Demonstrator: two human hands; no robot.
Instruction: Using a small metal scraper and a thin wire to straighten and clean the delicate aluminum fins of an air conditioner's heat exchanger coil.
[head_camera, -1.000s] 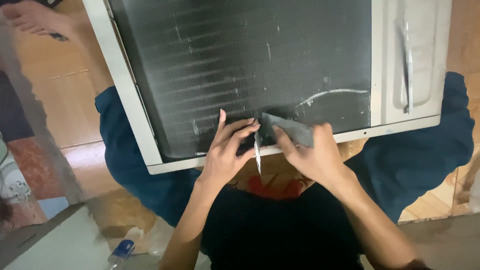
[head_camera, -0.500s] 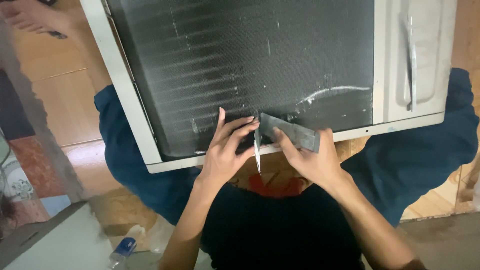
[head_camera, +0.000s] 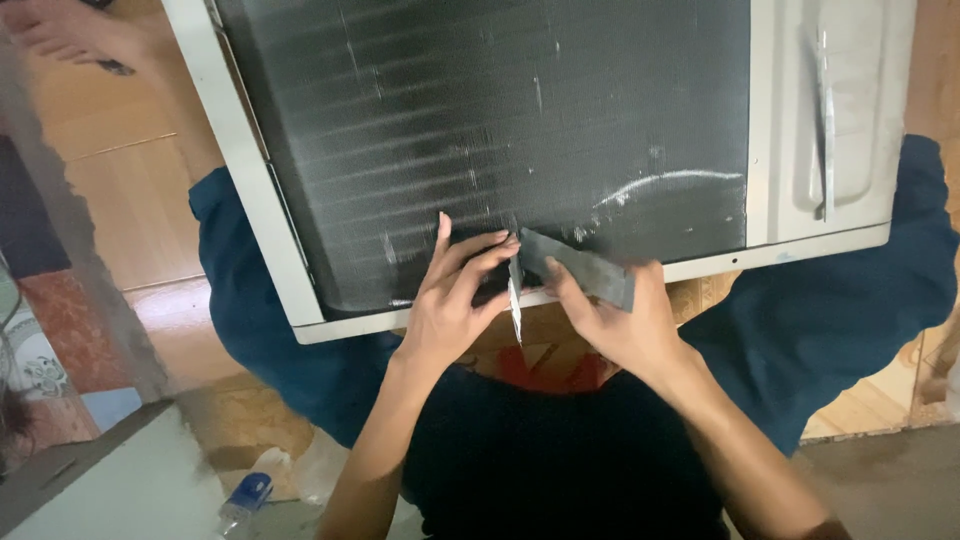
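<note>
Large white-framed air-conditioner unit with a dark finned metal coil face (head_camera: 480, 130) lies across the person's lap, over dark blue trousers (head_camera: 830, 330). Both hands work at the near edge of the coil, just right of centre.

Left hand (head_camera: 455, 310): fingers (head_camera: 490, 250) pinched together on the top of a thin silvery blade-like metal strip (head_camera: 516, 305); index finger raised straight, its tip resting on the fins. The strip hangs from the pinch toward the person, crossing the white near frame edge; its lower tip is free between the two hands.

Right hand (head_camera: 620, 325): fingers curled shut around a flat dark grey rectangular tool (head_camera: 580, 268), thumb on the near side. The tool's left end points at the fins and sits just right of the strip's top, touching or almost touching it; can't tell which. The tool's right end sticks out past the knuckles.

White scrape marks (head_camera: 660, 185) on the coil to the far right of the hands. White end panel with a moulded grip recess (head_camera: 830, 110) at the right end of the unit. Plastic bottle with blue cap (head_camera: 245, 495) on the floor at near left. Another person's bare foot (head_camera: 60, 35) at far left.
</note>
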